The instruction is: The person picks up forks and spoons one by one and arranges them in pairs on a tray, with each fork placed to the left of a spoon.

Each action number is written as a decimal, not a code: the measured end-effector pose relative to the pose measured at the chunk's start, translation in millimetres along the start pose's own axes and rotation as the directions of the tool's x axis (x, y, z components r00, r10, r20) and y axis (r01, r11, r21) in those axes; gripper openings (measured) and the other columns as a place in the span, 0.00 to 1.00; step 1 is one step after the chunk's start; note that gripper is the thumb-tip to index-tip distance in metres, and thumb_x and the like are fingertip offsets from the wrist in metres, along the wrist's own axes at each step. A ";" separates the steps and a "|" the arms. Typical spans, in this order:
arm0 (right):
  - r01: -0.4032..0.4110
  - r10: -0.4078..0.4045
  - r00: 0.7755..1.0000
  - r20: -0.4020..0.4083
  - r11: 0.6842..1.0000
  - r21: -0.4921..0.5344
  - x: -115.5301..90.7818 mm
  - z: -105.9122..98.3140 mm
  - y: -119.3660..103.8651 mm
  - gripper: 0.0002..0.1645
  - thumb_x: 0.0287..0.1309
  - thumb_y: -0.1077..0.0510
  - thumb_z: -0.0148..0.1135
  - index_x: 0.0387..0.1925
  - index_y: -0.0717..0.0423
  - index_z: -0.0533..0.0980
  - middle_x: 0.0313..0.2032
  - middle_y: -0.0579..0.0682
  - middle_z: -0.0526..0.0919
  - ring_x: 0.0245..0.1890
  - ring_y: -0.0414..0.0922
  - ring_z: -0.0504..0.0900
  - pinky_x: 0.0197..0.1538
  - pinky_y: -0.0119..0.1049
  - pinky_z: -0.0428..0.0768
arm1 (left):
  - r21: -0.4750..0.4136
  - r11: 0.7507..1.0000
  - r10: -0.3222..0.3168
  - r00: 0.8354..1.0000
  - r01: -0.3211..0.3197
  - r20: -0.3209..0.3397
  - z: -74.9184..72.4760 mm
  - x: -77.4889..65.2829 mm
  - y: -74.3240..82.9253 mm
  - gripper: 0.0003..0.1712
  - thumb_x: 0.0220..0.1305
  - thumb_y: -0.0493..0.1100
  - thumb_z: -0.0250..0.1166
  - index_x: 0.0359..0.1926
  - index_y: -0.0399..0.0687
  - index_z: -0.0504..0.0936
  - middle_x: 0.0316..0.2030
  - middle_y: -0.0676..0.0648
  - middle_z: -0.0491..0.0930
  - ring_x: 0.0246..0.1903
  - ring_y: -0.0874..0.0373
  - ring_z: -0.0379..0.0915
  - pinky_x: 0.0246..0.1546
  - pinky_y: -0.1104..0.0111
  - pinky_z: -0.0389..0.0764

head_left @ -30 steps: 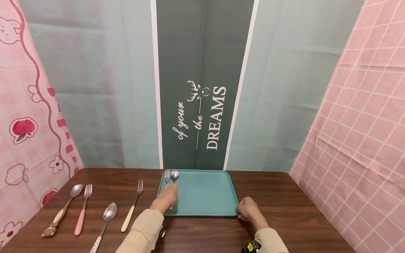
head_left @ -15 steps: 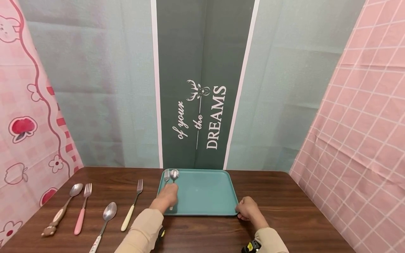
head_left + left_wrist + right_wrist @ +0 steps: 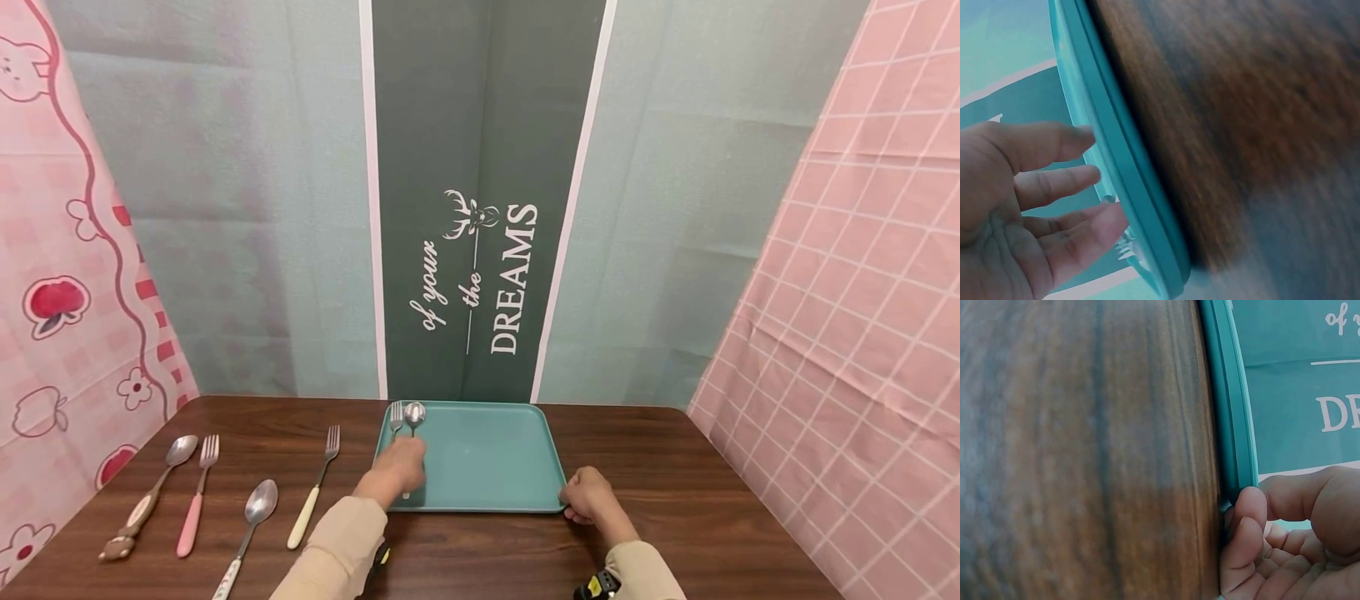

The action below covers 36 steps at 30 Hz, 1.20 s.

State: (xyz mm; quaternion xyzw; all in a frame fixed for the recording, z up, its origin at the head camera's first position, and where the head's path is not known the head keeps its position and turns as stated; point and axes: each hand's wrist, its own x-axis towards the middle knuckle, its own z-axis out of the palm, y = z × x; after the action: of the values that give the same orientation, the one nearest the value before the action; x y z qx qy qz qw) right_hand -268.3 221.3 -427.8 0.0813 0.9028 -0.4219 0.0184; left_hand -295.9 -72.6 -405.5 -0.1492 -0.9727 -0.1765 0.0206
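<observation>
A teal tray (image 3: 487, 462) lies on the wooden table. At its left end a fork (image 3: 396, 413) and a spoon (image 3: 415, 413) lie side by side, tines and bowl toward the back. My left hand (image 3: 401, 467) is over their handles and hides most of them; a handle tip shows below it. In the left wrist view the thumb and fingers of that hand (image 3: 1029, 206) stand apart, with nothing seen pinched between them. My right hand (image 3: 588, 496) pinches the near right corner of the tray, its thumb and curled index finger meeting at the rim (image 3: 1235, 425).
Left of the tray lie a yellow-handled fork (image 3: 315, 492), a spoon with a white patterned handle (image 3: 258, 504), a pink-handled fork (image 3: 197, 508) and a spoon with a brown bear-shaped handle (image 3: 150, 496). Hanging cloths enclose the table (image 3: 675, 500) at the back and sides.
My left hand has shifted very slightly to the right over the handles. The right hand, the tray and the cutlery stay in place.
</observation>
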 end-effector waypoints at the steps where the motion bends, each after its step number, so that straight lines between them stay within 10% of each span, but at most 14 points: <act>1: 0.000 0.000 1.000 -0.003 1.000 -0.002 -0.4 -0.1 0.0 0.11 0.47 0.70 0.55 0.15 0.60 0.67 0.13 0.52 0.72 0.11 0.40 0.72 0.16 0.30 0.72 | 0.021 1.000 0.020 1.000 -0.020 -0.004 -0.1 -0.3 0.6 0.09 0.49 0.29 0.62 0.19 0.43 0.72 0.19 0.48 0.66 0.20 0.56 0.60 0.19 0.65 0.66; 13: -0.002 0.002 1.000 0.000 1.000 -0.004 -0.2 0.6 2.5 0.12 0.49 0.70 0.55 0.16 0.60 0.67 0.12 0.51 0.72 0.11 0.38 0.71 0.16 0.28 0.71 | 0.215 0.967 0.148 0.988 -0.135 -0.048 -0.5 -0.1 5.8 0.13 0.43 0.42 0.69 0.32 0.43 0.79 0.27 0.48 0.69 0.27 0.55 0.66 0.22 0.60 0.71; 36: -0.006 0.006 1.000 0.003 1.000 -0.002 1.8 0.4 0.6 0.12 0.48 0.70 0.56 0.16 0.60 0.67 0.13 0.51 0.71 0.11 0.38 0.71 0.16 0.29 0.72 | 0.167 0.976 0.146 0.988 -0.138 -0.042 -10.3 -8.7 -13.3 0.15 0.44 0.45 0.67 0.34 0.45 0.74 0.27 0.49 0.69 0.26 0.57 0.66 0.21 0.60 0.70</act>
State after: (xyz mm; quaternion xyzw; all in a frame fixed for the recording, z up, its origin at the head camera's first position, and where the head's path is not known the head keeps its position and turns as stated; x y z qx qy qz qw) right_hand -270.0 221.6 -428.7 0.0833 0.9029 -0.4211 0.0211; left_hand -291.7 -90.6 -401.2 -0.2113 -0.9698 -0.0983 0.0714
